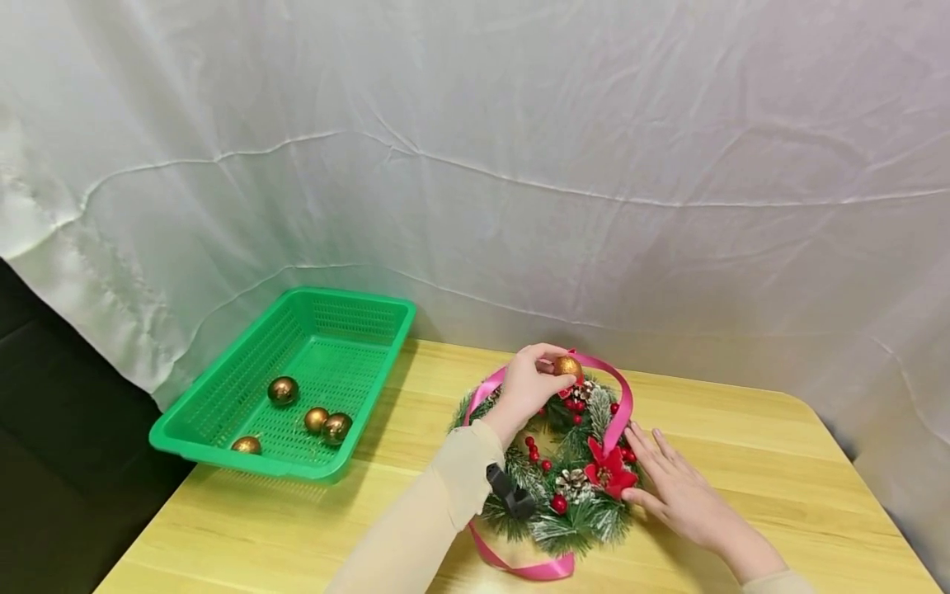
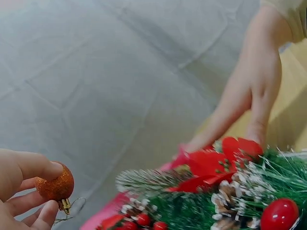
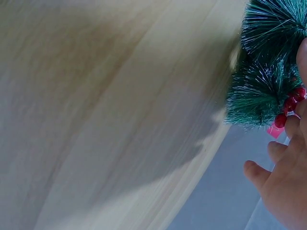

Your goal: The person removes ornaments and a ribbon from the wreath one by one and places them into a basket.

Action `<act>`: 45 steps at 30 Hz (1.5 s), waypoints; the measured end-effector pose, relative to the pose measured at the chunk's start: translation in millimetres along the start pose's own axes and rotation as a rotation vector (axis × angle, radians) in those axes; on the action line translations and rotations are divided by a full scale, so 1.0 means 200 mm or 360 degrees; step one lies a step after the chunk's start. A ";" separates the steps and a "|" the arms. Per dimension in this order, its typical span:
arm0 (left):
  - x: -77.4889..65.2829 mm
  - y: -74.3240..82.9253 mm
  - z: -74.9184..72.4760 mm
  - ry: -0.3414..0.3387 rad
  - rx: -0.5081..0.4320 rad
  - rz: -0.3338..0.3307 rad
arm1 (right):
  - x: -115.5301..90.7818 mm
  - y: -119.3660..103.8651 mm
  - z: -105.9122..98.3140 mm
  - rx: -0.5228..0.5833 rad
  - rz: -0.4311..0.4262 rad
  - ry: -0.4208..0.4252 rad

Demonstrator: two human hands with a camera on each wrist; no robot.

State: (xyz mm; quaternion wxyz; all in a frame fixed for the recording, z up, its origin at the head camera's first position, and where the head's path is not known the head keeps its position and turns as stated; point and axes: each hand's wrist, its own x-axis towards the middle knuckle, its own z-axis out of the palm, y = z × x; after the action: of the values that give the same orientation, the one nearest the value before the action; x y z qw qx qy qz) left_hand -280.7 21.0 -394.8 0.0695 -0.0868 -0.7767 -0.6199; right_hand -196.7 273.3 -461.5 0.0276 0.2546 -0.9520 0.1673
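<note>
A glittery copper-orange bauble (image 2: 58, 184) with a gold cap and thin string is pinched between the thumb and fingers of my left hand (image 1: 529, 384). It hangs above the far side of a green wreath (image 1: 582, 524), which carries red flowers, pinecones, berries and frosted sprigs. My right hand (image 1: 686, 499) rests against the wreath's right edge with fingers extended, beside a red flower (image 1: 610, 469). In the right wrist view its fingertips touch near red berries (image 3: 290, 106). A pink ribbon (image 1: 622, 404) loops over the wreath; another length lies at the front.
Left of the wreath sits a green plastic basket (image 1: 401, 346) with several copper baubles (image 1: 283, 390) inside. Everything stands on a light wooden table (image 1: 750, 445). A pale cloth (image 1: 519, 165) hangs behind it. A dark surface (image 1: 52, 462) lies at far left.
</note>
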 end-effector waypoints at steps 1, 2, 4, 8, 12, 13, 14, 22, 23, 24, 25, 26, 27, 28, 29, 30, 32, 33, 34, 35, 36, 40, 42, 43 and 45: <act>-0.01 0.01 -0.02 0.0006 -0.0027 -0.0001 | 0.00 0.00 0.00 0.0004 0.0003 -0.0004; -0.02 0.02 -0.03 0.0015 -0.0050 0.0009 | 0.00 0.00 0.00 0.0007 0.0004 -0.0005; -0.04 0.05 -0.07 0.0028 -0.0073 0.0018 | 0.00 0.00 0.00 0.0006 0.0003 -0.0008; -0.07 0.07 -0.15 0.0048 -0.0114 0.0064 | 0.00 0.01 0.00 -0.0003 -0.0003 -0.0003; -0.10 0.07 -0.23 0.0080 -0.0134 0.0105 | 0.00 0.01 0.00 -0.0006 -0.0004 -0.0001; -0.11 0.07 -0.25 0.0095 -0.0129 0.0122 | 0.00 0.01 0.00 -0.0004 -0.0002 -0.0003; -0.11 0.07 -0.27 0.0108 -0.0120 0.0136 | 0.00 0.01 0.00 -0.0001 -0.0001 -0.0004; -0.16 0.02 -0.40 0.0211 -0.0082 0.0114 | 0.00 0.01 -0.01 0.0007 0.0002 0.0000; -0.16 0.01 -0.41 0.0215 -0.0083 0.0109 | 0.00 0.01 -0.01 0.0006 0.0002 -0.0001; -0.17 0.00 -0.42 0.0217 -0.0077 0.0104 | 0.00 0.01 -0.01 0.0008 0.0004 -0.0003; -0.18 -0.01 -0.43 0.0216 -0.0071 0.0104 | 0.00 0.01 -0.01 0.0009 0.0008 -0.0007; -0.19 -0.02 -0.44 0.0216 -0.0062 0.0100 | 0.00 0.01 -0.01 0.0012 0.0012 -0.0012; -0.20 -0.02 -0.45 0.0216 -0.0053 0.0101 | 0.00 0.01 -0.01 0.0016 0.0016 -0.0016; -0.21 -0.03 -0.46 0.0216 -0.0046 0.0096 | 0.00 0.01 0.00 0.0018 0.0019 -0.0021; -0.22 -0.03 -0.47 0.0220 -0.0039 0.0088 | 0.00 0.01 0.00 0.0020 0.0021 -0.0025; -0.22 -0.03 -0.48 0.0224 -0.0033 0.0078 | 0.00 0.01 0.00 0.0026 0.0026 -0.0027; -0.24 -0.04 -0.51 0.0229 -0.0020 0.0086 | 0.00 0.01 0.00 0.0031 0.0031 -0.0027; -0.25 -0.04 -0.52 0.0233 -0.0016 0.0089 | 0.00 0.01 0.00 0.0031 0.0032 -0.0026; -0.26 -0.03 -0.54 0.0237 -0.0016 0.0093 | 0.00 0.01 0.01 0.0029 0.0032 -0.0025; -0.26 -0.03 -0.56 0.0244 -0.0009 0.0099 | 0.00 0.01 0.01 0.0026 0.0031 -0.0022; -0.27 -0.03 -0.57 0.0248 -0.0003 0.0109 | 0.00 0.01 0.01 0.0023 0.0029 -0.0019; -0.30 -0.03 -0.65 0.0292 0.0041 0.0114 | 0.00 0.00 0.00 0.0026 0.0031 -0.0016; -0.31 -0.04 -0.68 0.0322 0.0066 0.0123 | 0.00 0.00 0.00 0.0035 0.0037 -0.0018; -0.33 -0.01 -0.70 0.0336 0.0076 0.0122 | 0.00 0.00 0.00 0.0041 0.0040 -0.0020; -0.34 -0.03 -0.73 0.0355 0.0093 0.0130 | 0.00 0.00 0.00 0.0047 0.0042 -0.0022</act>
State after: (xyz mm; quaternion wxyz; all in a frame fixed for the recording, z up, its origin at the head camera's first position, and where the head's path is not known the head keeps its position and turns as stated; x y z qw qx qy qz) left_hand -214.8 -126.6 -382.3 0.1831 -0.0468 -0.7778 -0.5994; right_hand -195.9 273.7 -462.3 0.0151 0.2435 -0.9530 0.1798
